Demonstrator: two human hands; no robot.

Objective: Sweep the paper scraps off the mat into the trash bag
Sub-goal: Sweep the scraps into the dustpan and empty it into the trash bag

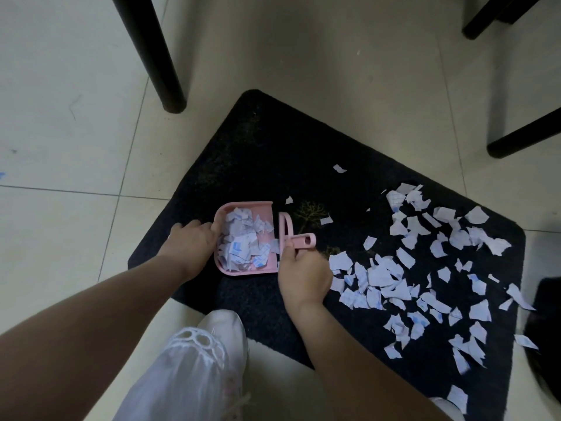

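Left hand [191,241]: grasps the full dustpan [246,238].
Right hand [300,271]: grasps the brush [291,235].
Risk: tilting could spill scraps [425,268].

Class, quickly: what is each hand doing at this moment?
Left hand: grips the back edge of the pink dustpan.
Right hand: grips the pink brush by its handle.

Both arms reach down, left grip [189,238] and right grip [300,268] curled tight.
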